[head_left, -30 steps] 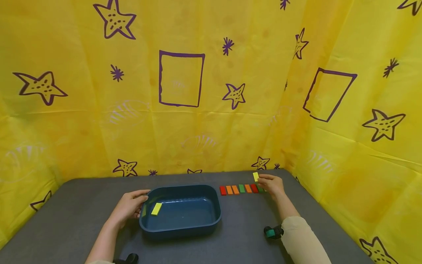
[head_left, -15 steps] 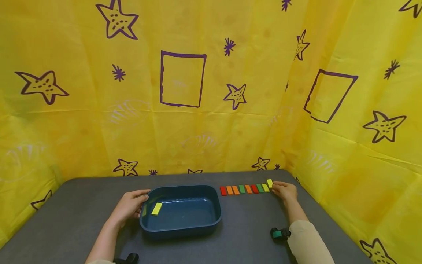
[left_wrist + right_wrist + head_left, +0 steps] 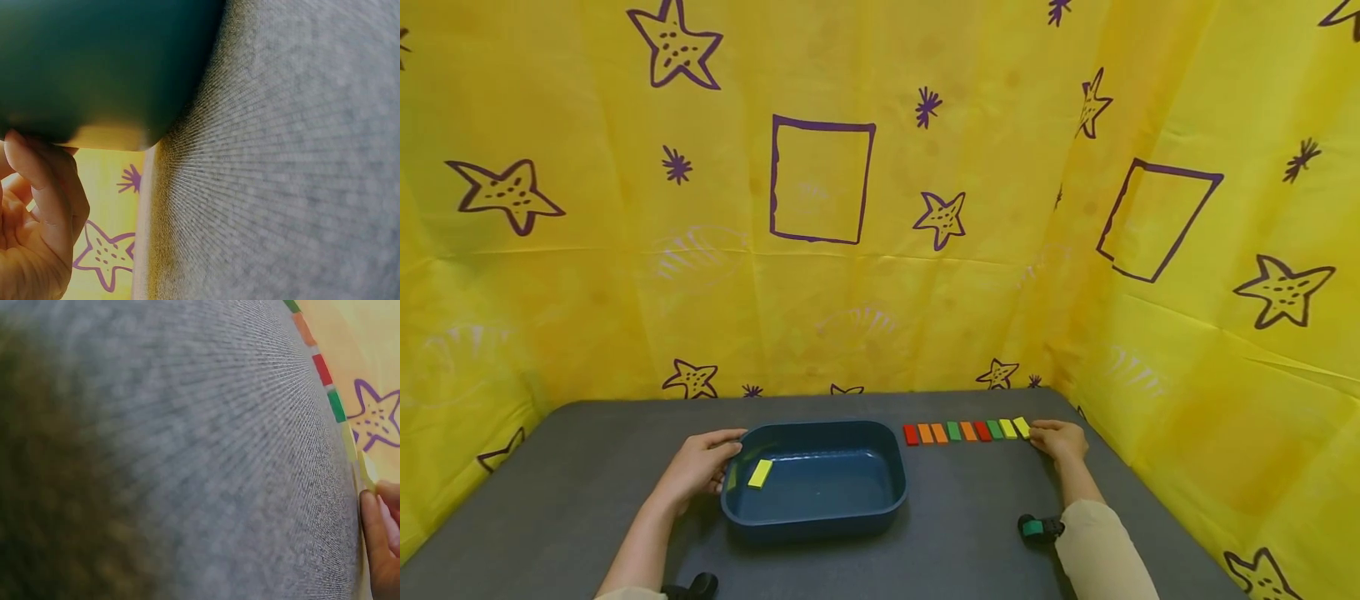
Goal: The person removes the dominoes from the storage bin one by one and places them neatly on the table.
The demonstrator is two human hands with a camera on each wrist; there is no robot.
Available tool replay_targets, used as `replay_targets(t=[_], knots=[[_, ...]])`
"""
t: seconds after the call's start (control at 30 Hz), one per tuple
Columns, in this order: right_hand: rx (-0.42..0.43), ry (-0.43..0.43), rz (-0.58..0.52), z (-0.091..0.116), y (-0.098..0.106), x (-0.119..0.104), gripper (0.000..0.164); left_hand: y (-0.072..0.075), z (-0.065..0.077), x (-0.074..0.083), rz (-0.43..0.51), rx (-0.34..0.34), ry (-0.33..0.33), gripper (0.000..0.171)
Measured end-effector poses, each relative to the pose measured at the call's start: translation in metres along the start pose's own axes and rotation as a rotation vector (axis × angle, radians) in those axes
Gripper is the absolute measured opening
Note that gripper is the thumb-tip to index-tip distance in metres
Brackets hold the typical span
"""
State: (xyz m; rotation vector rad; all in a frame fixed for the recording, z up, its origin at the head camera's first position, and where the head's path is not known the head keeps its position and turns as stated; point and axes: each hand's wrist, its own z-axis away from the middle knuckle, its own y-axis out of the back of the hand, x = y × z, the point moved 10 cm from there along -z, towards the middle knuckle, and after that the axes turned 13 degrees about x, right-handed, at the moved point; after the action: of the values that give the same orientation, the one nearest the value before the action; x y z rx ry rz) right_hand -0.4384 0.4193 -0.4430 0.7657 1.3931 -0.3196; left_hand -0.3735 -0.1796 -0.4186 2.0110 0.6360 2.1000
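Observation:
A row of small coloured tiles lies on the table at the right: a red tile [image 3: 911, 434] at its left end, then orange, green, red and yellow ones. At the right end of the row my right hand [image 3: 1062, 440] pinches a yellow tile [image 3: 1022, 427] between thumb and fingertips; in the right wrist view that tile [image 3: 367, 470] looks close to the table. My left hand [image 3: 694, 468] holds the left rim of a dark blue bin [image 3: 820, 527]. One loose yellow tile [image 3: 760, 474] lies in the bin, toward its left side.
The dark grey table [image 3: 955, 533] runs back to a yellow cloth [image 3: 820, 333] printed with purple stars, which also hangs at both sides. The bin stands left of the tile row, with a small gap between them.
The right hand has carried the yellow tile rightward and lowered it to the row's right end, beside another yellow tile. The left hand and bin have stayed in place.

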Motion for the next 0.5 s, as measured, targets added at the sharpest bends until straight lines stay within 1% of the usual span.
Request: replay_targets(t=[0.1, 0.2, 0.33, 0.5], knots=[[0.012, -0.002, 0.0, -0.0013, 0.0019, 0.0024, 0.034, -0.0008, -0.0005, -0.0001, -0.001, 0.001, 0.002, 0.046], [0.006, 0.013, 0.014, -0.0024, 0.0014, 0.0017, 0.034, -0.001, -0.001, -0.0003, -0.002, 0.003, 0.001, 0.045], [-0.011, 0.034, 0.051, -0.0071, -0.0022, -0.0006, 0.034, 0.0001, -0.0006, -0.0004, -0.006, 0.007, -0.003, 0.045], [0.009, 0.048, 0.095, -0.0088, -0.0021, -0.0003, 0.032, -0.0005, -0.0002, 0.0003, -0.016, 0.003, -0.002, 0.046]])
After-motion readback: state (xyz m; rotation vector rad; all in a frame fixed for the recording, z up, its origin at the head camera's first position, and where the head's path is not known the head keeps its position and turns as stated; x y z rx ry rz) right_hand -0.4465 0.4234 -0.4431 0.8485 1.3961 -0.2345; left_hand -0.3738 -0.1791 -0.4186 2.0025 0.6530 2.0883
